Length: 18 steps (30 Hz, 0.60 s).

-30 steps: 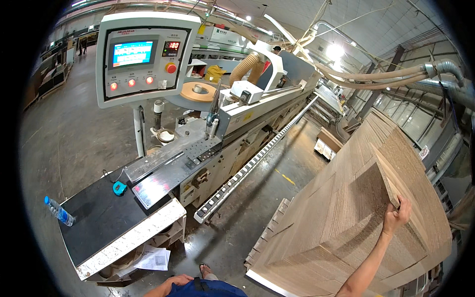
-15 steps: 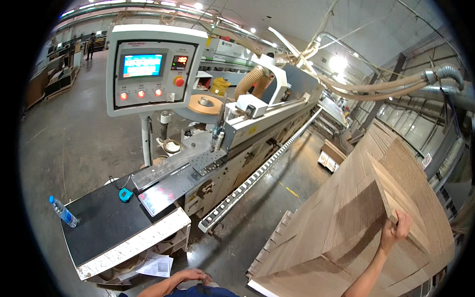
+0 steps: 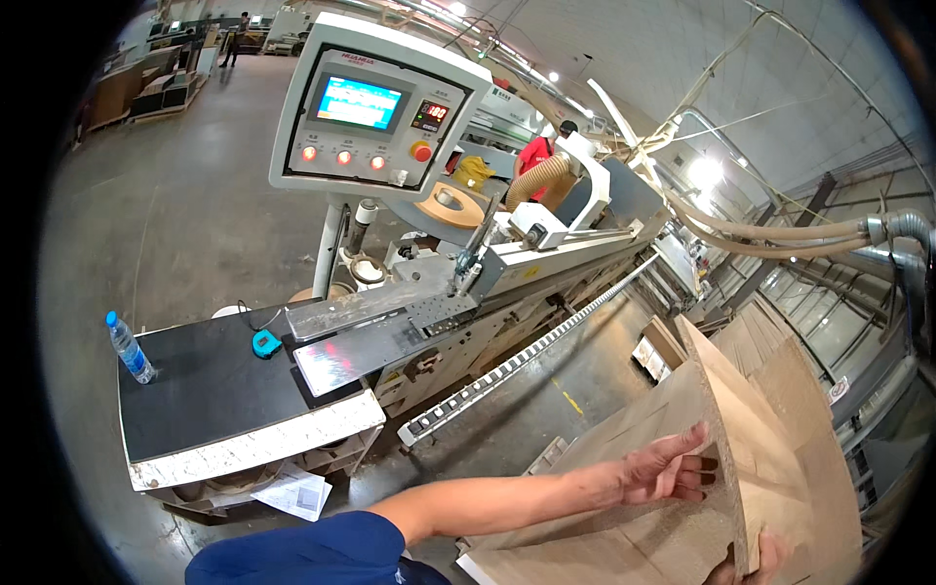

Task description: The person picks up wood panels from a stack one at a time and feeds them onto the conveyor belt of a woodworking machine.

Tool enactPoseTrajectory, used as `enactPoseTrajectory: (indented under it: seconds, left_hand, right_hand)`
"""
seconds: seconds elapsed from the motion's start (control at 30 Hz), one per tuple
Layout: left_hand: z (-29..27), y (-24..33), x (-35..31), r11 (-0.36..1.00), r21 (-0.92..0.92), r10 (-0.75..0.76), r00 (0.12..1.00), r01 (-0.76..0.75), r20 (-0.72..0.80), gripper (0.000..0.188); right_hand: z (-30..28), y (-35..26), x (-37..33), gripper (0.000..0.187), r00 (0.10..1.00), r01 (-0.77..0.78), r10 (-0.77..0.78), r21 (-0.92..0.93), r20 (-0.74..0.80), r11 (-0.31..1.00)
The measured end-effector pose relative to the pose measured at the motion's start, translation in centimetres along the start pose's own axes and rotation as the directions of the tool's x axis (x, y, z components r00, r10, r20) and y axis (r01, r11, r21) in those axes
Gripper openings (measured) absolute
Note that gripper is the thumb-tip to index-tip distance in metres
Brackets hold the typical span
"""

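Note:
A wood-grain panel (image 3: 780,453) stands tilted up on edge from the stack of boards (image 3: 595,458) at my right. My right hand (image 3: 759,559) grips its near lower edge, thumb on one face; the other fingers are partly hidden. Across the stack reaches my left hand (image 3: 668,468), fingers apart and thumb stretched out, right beside the panel's left face. Nothing is held in it, and whether its fingertips touch the panel I cannot tell.
An edge-banding machine (image 3: 546,253) with a control panel (image 3: 375,112) runs away ahead. On the black-topped table (image 3: 214,390) at left are a water bottle (image 3: 129,348) and a tape measure (image 3: 265,343). A roller rail (image 3: 526,351) lies between machine and stack. Someone in red (image 3: 534,156) stands behind the machine.
The panel has been raised from the stack and tilted up by my right hand, now lower in view. My left hand has gone from my waist across to the panel. The view has shifted.

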<state>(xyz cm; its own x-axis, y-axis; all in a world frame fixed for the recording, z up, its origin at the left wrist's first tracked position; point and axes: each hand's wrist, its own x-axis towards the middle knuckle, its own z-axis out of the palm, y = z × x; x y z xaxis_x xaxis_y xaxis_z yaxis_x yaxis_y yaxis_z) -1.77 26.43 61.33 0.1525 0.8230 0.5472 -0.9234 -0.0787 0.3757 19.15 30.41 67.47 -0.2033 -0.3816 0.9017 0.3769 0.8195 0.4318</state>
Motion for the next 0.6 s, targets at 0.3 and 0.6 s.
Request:
enactPoseTrajectory:
  seconds: [0.3,0.6]
  left_hand:
    - [5.7,0.6,-1.6,0.964,0.047,0.266,0.938,-0.262,-0.223,0.038]
    - [4.0,1.9,-8.3,0.953,0.117,0.299,0.924,-0.278,-0.239,0.025]
  right_hand:
    - [-3.9,-4.6,0.6,0.029,0.999,0.053,-0.054,0.212,-0.002,0.976]
    - [-5.5,-7.6,-3.0,0.052,0.957,-0.287,0.255,0.324,0.137,0.901]
